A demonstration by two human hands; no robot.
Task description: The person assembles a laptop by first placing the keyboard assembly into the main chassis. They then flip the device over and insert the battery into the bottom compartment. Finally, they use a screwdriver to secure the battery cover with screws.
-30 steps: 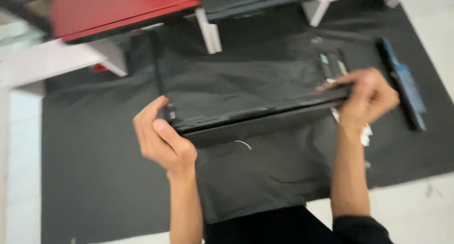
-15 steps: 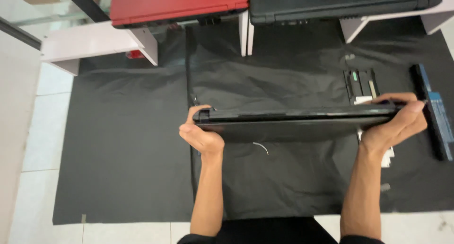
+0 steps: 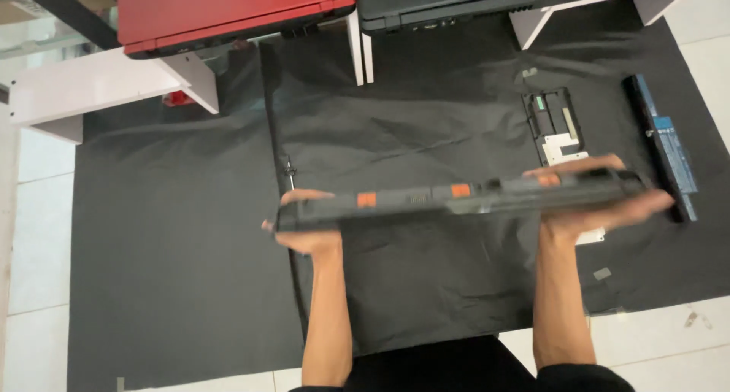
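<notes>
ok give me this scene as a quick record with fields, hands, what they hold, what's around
left hand: grips the left end of the black laptop, held edge-on above the mat
right hand: supports the laptop's right end from below
surface: black mat on a tiled floor
right of laptop: long battery pack, small cover panel
top: red laptop, dark laptop on white stands

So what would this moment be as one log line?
left hand holds laptop | right hand holds laptop | battery on mat

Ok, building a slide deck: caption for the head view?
Two hands, left and right, hold a dark laptop edge-on above a black mat, battery alongside.
</notes>
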